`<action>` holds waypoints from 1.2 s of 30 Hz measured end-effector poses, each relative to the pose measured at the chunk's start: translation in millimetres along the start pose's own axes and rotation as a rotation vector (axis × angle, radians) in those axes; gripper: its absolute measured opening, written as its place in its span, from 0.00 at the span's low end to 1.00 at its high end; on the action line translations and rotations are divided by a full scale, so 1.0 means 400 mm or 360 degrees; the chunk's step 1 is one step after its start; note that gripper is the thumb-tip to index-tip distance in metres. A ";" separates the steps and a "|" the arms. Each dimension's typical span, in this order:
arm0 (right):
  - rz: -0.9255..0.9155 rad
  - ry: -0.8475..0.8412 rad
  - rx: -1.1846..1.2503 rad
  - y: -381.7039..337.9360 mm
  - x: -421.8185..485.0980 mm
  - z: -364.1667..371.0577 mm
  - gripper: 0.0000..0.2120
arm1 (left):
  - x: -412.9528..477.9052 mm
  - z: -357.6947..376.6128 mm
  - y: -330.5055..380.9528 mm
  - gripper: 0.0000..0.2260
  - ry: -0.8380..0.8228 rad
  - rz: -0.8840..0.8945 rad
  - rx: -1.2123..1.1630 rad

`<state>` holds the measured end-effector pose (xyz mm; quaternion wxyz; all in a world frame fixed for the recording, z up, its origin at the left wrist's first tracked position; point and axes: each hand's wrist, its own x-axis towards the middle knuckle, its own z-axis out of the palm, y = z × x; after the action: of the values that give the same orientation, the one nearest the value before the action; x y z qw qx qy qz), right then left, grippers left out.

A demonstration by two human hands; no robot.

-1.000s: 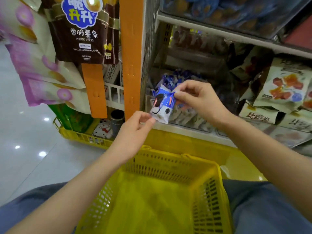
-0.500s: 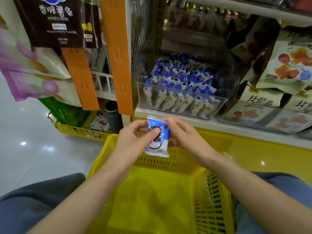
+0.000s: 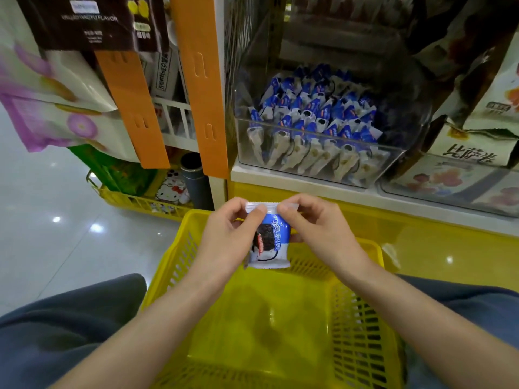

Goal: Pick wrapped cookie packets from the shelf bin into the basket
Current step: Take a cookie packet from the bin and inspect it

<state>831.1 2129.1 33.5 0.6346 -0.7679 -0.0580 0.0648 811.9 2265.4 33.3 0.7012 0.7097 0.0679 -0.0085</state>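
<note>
A blue and white wrapped cookie packet (image 3: 271, 242) hangs upright over the far rim of the yellow basket (image 3: 362, 318). My left hand (image 3: 227, 237) pinches its top left edge and my right hand (image 3: 317, 228) pinches its top right edge. The basket sits between my knees and I see nothing inside it. On the shelf above stands a clear shelf bin (image 3: 387, 161) packed with several rows of the same blue and white packets (image 3: 314, 119).
Orange shelf posts (image 3: 202, 88) stand left of the bin. Snack bags (image 3: 474, 130) fill a second clear bin at the right. Hanging snack packs (image 3: 56, 88) and a low yellow rack (image 3: 134, 200) with goods are at the left, beside glossy floor.
The packet came down from the bin to just above the basket's far rim. My left hand joined my right hand on it, and both now pinch its top edge.
</note>
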 end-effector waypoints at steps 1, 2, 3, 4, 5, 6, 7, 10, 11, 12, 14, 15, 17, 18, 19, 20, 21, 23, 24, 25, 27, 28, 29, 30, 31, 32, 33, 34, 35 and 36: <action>-0.0034 0.0040 -0.0079 0.001 -0.001 -0.003 0.07 | -0.002 0.002 -0.001 0.09 -0.0009 -0.0009 -0.0005; -0.0096 0.0074 -0.0209 0.001 -0.004 -0.005 0.06 | -0.004 0.004 -0.001 0.07 -0.0016 -0.0019 -0.0009; -0.0188 0.0102 -0.0376 0.001 -0.008 -0.008 0.04 | -0.004 0.005 -0.001 0.06 -0.0020 -0.0020 -0.0005; -0.0301 0.0125 -0.0563 0.001 -0.013 -0.011 0.03 | -0.005 0.006 -0.001 0.06 -0.0023 -0.0017 0.0009; -0.0422 0.0143 -0.0749 -0.001 -0.019 -0.014 0.03 | -0.005 0.006 -0.002 0.07 -0.0027 -0.0012 0.0021; -0.0544 0.0148 -0.0909 -0.004 -0.025 -0.017 0.04 | -0.006 0.007 -0.002 0.08 -0.0032 -0.0021 0.0022; -0.0666 0.0151 -0.1052 -0.007 -0.028 -0.020 0.05 | -0.006 0.007 -0.002 0.08 -0.0038 -0.0041 0.0008; -0.0888 0.0174 -0.1360 -0.010 -0.031 -0.030 0.07 | -0.008 0.010 -0.002 0.09 -0.0066 -0.0123 -0.0052; -0.0847 0.0179 -0.1332 -0.010 -0.030 -0.031 0.06 | -0.008 0.010 -0.002 0.07 -0.0086 -0.0153 -0.0092; -0.0739 0.0197 -0.1208 -0.011 -0.028 -0.031 0.05 | -0.008 0.008 -0.001 0.06 -0.0106 -0.0185 -0.0134; -0.0425 0.0283 -0.0762 -0.010 -0.017 -0.034 0.04 | -0.008 0.003 -0.004 0.12 -0.0138 -0.0233 -0.0185; -0.0264 0.0332 -0.0513 -0.012 -0.010 -0.034 0.05 | -0.008 0.000 -0.007 0.16 -0.0145 -0.0250 -0.0212; -0.0004 0.0407 -0.0024 -0.015 0.001 -0.034 0.06 | -0.009 -0.002 -0.011 0.22 -0.0130 -0.0250 -0.0270; 0.0106 0.0403 0.0201 -0.016 0.004 -0.033 0.05 | -0.008 -0.003 -0.011 0.21 -0.0106 -0.0228 -0.0290; 0.0212 0.0362 0.0389 -0.015 0.005 -0.031 0.05 | -0.007 -0.004 -0.011 0.18 -0.0059 -0.0196 -0.0314; 0.0318 0.0288 0.0529 -0.015 0.003 -0.027 0.04 | -0.005 -0.007 -0.010 0.14 0.0010 -0.0165 -0.0345; 0.0413 0.0190 0.0591 -0.013 0.000 -0.025 0.03 | -0.001 -0.012 -0.010 0.09 0.0087 -0.0143 -0.0362; 0.0553 -0.0022 0.0492 -0.006 -0.006 -0.021 0.03 | 0.007 -0.023 -0.010 0.05 0.0206 -0.0079 -0.0304; 0.0586 -0.0104 0.0361 -0.001 -0.008 -0.018 0.06 | 0.011 -0.028 -0.011 0.05 0.0248 -0.0033 -0.0223; 0.0558 -0.0150 0.0161 0.004 -0.011 -0.017 0.09 | 0.014 -0.032 -0.012 0.05 0.0274 0.0023 -0.0118; 0.0332 -0.0136 -0.0334 0.014 -0.018 -0.016 0.19 | 0.017 -0.040 -0.013 0.06 0.0264 0.0167 0.0160; 0.0179 -0.0115 -0.0509 0.016 -0.021 -0.015 0.23 | 0.017 -0.043 -0.014 0.06 0.0231 0.0248 0.0307; 0.0036 -0.0102 -0.0581 0.014 -0.023 -0.015 0.24 | 0.015 -0.044 -0.015 0.07 0.0191 0.0321 0.0424; -0.0067 -0.0104 -0.0571 0.011 -0.025 -0.015 0.22 | 0.013 -0.043 -0.016 0.07 0.0146 0.0375 0.0495; -0.0139 -0.0109 -0.0537 0.010 -0.025 -0.016 0.18 | 0.009 -0.039 -0.017 0.08 0.0092 0.0409 0.0529; -0.0194 -0.0103 -0.0520 0.009 -0.024 -0.017 0.13 | 0.005 -0.034 -0.018 0.08 0.0037 0.0434 0.0547; -0.0230 -0.0093 -0.0529 0.008 -0.023 -0.016 0.08 | 0.001 -0.029 -0.019 0.07 -0.0010 0.0454 0.0562; -0.0250 -0.0086 -0.0535 0.007 -0.022 -0.016 0.03 | -0.003 -0.024 -0.019 0.07 -0.0038 0.0473 0.0578; -0.0261 -0.0075 -0.0541 0.008 -0.022 -0.015 0.03 | -0.006 -0.021 -0.019 0.06 -0.0054 0.0487 0.0589; -0.0270 -0.0061 -0.0548 0.009 -0.022 -0.015 0.03 | -0.006 -0.019 -0.020 0.06 -0.0062 0.0493 0.0591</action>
<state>823.6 2121.3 31.2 0.4960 -0.8560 -0.1449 0.0147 808.1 2273.0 25.8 0.5528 0.8281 -0.0579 0.0731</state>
